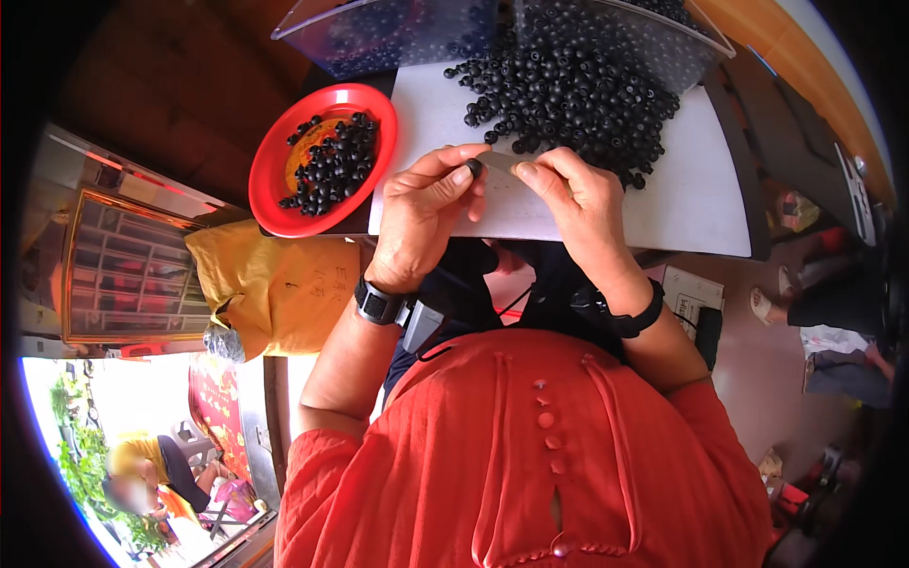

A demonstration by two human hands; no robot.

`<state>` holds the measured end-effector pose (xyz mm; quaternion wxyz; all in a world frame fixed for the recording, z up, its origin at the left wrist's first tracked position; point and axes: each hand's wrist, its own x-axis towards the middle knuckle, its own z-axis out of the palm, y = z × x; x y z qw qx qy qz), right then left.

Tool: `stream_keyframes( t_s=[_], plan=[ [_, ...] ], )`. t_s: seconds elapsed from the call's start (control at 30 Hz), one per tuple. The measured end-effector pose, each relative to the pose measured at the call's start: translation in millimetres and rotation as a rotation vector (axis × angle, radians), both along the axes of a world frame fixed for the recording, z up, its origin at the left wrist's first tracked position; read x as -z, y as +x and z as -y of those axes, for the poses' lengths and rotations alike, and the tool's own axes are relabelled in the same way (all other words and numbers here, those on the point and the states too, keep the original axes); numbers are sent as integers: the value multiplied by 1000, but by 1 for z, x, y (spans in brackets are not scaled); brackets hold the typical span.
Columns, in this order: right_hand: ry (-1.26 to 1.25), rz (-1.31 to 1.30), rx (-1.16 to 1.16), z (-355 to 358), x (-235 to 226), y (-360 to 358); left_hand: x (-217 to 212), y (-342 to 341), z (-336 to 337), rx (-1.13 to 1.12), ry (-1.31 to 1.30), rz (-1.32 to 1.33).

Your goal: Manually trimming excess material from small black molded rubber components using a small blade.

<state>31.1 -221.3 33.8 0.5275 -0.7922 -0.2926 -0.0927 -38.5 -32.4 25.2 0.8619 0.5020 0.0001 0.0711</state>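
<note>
Upper centre of the frame: we see the left hand (423, 204) pinching one black bead (474, 168), the right hand (579, 201) pinching a thin grey blade (502, 160) close by it; contact we cannot tell. We judge the step as working this bead's edge. Next move calls for a firm left pinch, light right stroke. Loose pile (578, 104) above, on white counter (686, 204); red plate (262, 185), upper left, holds more.

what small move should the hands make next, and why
Probably press the thin grey strip lightly against the round black piece: the left hand pinches the piece, and the right hand holds the strip with its end right by it, though contact is unclear.
</note>
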Motion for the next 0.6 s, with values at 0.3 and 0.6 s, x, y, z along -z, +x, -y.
stream_keyframes(
  t_s=[0.3,0.6],
  plan=[
    [9,89,33,-3,8,1,0,-1,2,-21,84,37],
    [-35,145,39,-2,7,3,-5,-1,-8,21,158,71]
  ],
)
